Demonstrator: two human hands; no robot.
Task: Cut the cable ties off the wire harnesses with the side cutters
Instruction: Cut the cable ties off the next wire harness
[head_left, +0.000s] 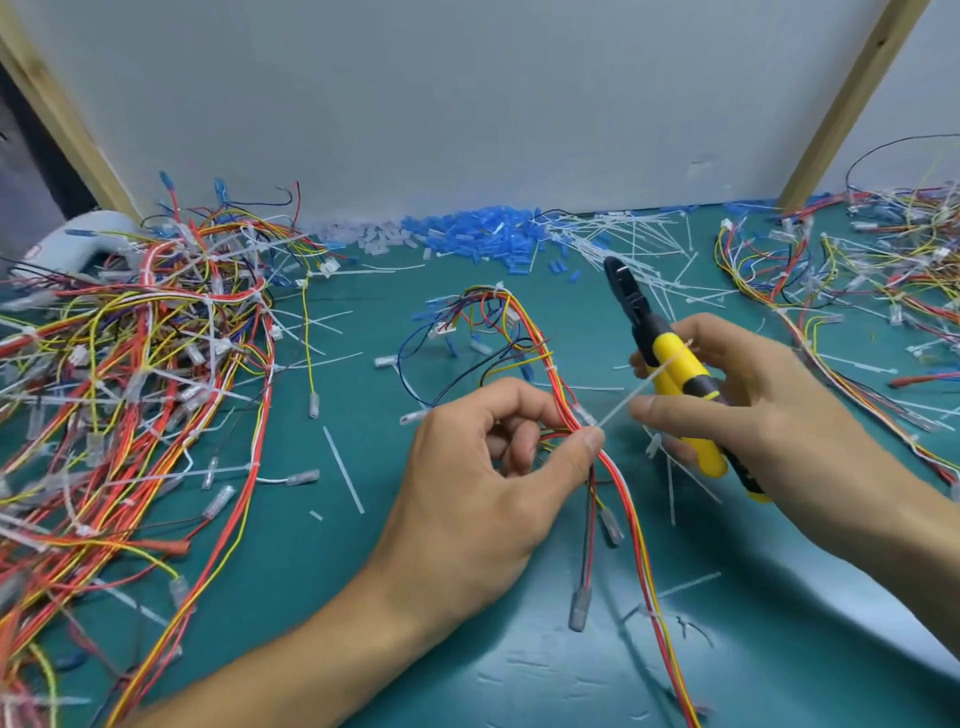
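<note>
- The left hand (483, 483) pinches the wire harness (636, 525) between thumb and curled fingers (519, 447), holding it just above the green worktop (363, 571).
- From that pinch the red, yellow and white wires arch up and back into a loop. They also trail down towards the near edge.
- A white cable tie (631, 397) sticks out of the harness right at the left thumb tip. It slants up to the right, across the yellow handles.
- The right hand (769, 410) is curled round the side cutters (675, 374), fingers wrapped over the handles and thumb stretched along the near side.
- The far end of the tie reaches the right forefinger; whether it is pinched there cannot be told.
- The black nose of the cutters points up and away towards the back, well apart from the harness and off the tie.
- A big tangle of harnesses (130, 364) lies to the left, and another tangle (857, 260) to the right.
- Along the back wall lie a heap of blue sleeves (478, 234) and a scatter of loose white ties (639, 234).
</note>
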